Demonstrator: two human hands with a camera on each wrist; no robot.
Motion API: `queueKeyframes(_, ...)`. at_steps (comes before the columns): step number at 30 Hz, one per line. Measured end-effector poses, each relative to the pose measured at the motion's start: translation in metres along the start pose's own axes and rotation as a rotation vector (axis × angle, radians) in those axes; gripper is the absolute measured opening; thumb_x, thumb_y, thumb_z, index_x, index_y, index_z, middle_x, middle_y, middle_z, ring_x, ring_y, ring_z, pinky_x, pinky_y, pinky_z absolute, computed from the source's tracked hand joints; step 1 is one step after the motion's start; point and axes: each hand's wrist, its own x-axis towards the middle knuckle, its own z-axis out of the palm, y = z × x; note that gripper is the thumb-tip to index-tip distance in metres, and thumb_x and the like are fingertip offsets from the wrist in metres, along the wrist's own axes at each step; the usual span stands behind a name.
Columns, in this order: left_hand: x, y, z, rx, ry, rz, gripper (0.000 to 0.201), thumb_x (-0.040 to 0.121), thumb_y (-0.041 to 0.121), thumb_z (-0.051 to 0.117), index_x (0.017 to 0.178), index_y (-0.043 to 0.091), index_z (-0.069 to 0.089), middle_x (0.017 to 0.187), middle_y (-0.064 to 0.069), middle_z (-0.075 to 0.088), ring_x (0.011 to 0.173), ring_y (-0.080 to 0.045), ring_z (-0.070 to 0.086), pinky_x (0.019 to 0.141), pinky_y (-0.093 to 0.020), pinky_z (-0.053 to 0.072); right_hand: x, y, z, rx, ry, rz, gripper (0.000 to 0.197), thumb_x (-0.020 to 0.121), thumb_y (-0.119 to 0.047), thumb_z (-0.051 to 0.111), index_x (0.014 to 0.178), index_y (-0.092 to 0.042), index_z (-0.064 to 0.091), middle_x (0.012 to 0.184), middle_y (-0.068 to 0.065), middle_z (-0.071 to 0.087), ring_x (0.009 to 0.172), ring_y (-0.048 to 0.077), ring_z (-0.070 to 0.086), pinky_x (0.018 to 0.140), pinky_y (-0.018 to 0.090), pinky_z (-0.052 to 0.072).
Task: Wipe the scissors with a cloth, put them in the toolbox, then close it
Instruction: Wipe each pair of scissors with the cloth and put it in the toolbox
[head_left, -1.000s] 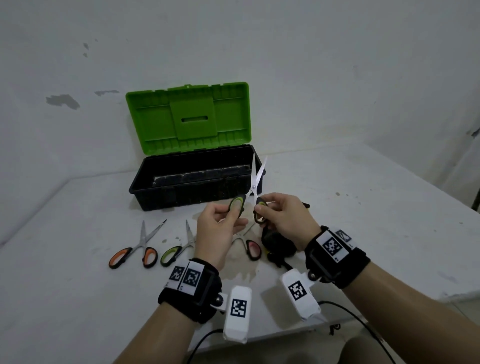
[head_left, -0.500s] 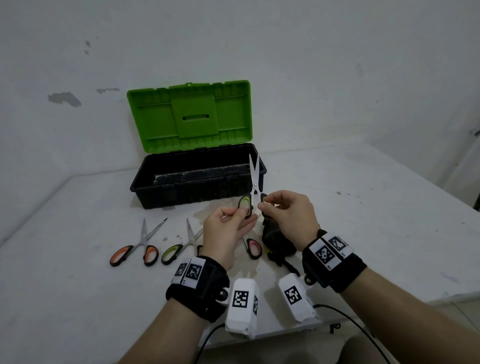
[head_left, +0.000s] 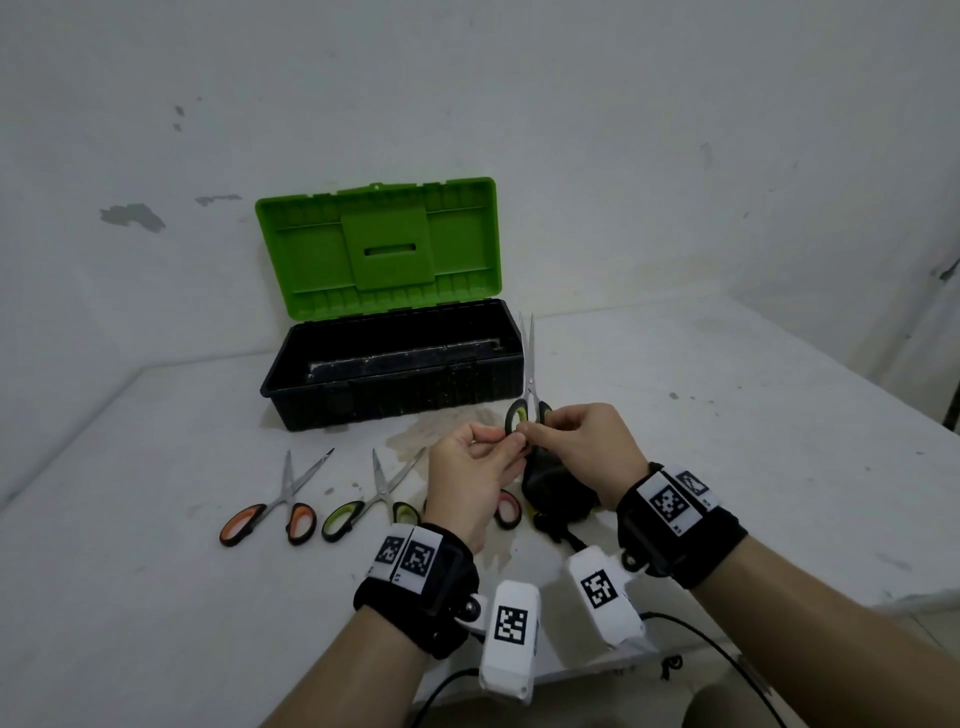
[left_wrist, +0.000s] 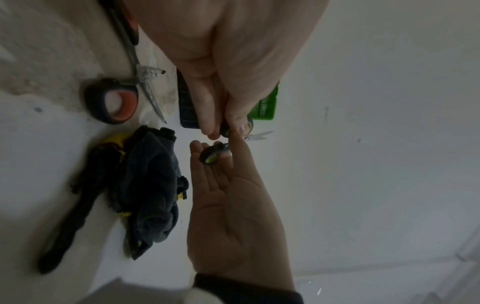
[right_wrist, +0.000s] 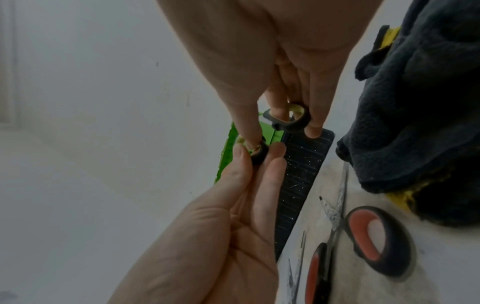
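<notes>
I hold a pair of scissors (head_left: 528, 387) with green-and-black handles upright in front of the toolbox, blades nearly together and pointing up. My left hand (head_left: 511, 441) pinches the left handle loop (right_wrist: 257, 152). My right hand (head_left: 535, 428) pinches the other loop (right_wrist: 293, 117). The black toolbox (head_left: 395, 395) stands open at the back, its green lid (head_left: 379, 249) raised against the wall. A dark cloth (head_left: 556, 483) with yellow trim lies crumpled on the table under my right hand, also seen as the cloth (left_wrist: 150, 185) in the left wrist view.
Three more pairs of scissors lie on the white table (head_left: 727, 441) in front of the box: orange-handled scissors (head_left: 275, 512), green-handled scissors (head_left: 371, 506), and red-handled scissors (head_left: 508, 509) mostly hidden by my left hand. A stain marks the table near them.
The blades of the held scissors have gone from a spread V to nearly together. My two hands have come closer to each other, with the handle loops now side by side.
</notes>
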Motion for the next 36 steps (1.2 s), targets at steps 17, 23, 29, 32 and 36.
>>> queueKeyframes(17,0.085,0.105,-0.133,1.009,0.302,0.403,0.031,0.095,0.027,0.064,0.121,0.01,0.068,0.114,-0.011,0.069,0.102,-0.026,0.064,0.092,-0.032,0.047,0.06,-0.067,-0.004,-0.379,0.026,-0.062,0.028,0.078,-0.038,0.075,0.073,-0.01,0.077,0.064,0.006,0.071,0.052,0.01,0.056,0.044,0.017,0.039)
queueKeyframes(23,0.149,0.122,-0.214,1.307,0.357,0.146,0.048,0.104,0.026,0.045,0.143,-0.002,0.048,0.147,-0.027,0.046,0.137,-0.04,0.043,0.113,-0.04,0.031,0.127,-0.1,0.042,-0.685,-0.078,-0.013,0.046,0.08,-0.048,0.074,0.082,-0.002,0.069,0.069,0.008,0.062,0.064,0.021,0.06,0.046,0.023,0.041)
queueKeyframes(29,0.168,0.109,-0.248,1.153,0.368,0.172,0.024,0.097,0.01,0.054,0.111,0.005,0.074,0.123,-0.019,0.069,0.115,-0.037,0.062,0.104,-0.039,0.046,0.171,-0.111,0.08,-0.874,-0.153,-0.032,0.047,0.087,-0.048,0.067,0.062,-0.012,0.049,0.065,0.004,0.054,0.063,0.021,0.055,0.051,0.026,0.041)
queueKeyframes(32,0.173,0.099,-0.259,0.923,0.389,0.188,0.022,0.094,0.006,0.062,0.112,0.003,0.074,0.109,-0.014,0.074,0.101,-0.03,0.07,0.1,-0.04,0.051,0.182,-0.104,0.088,-1.018,-0.27,-0.04,0.036,0.088,-0.045,0.064,0.077,-0.01,0.062,0.087,0.01,0.067,0.076,0.028,0.065,0.069,0.034,0.056)
queueKeyframes(36,0.183,0.091,-0.269,0.67,0.378,0.149,0.018,0.091,0.007,0.067,0.107,0.002,0.075,0.099,-0.013,0.074,0.093,-0.028,0.072,0.1,-0.046,0.053,0.194,-0.096,0.09,-1.123,-0.412,-0.062,0.033,0.093,-0.031,0.062,0.113,-0.005,0.066,0.098,0.01,0.056,0.086,0.024,0.049,0.068,0.026,0.045)
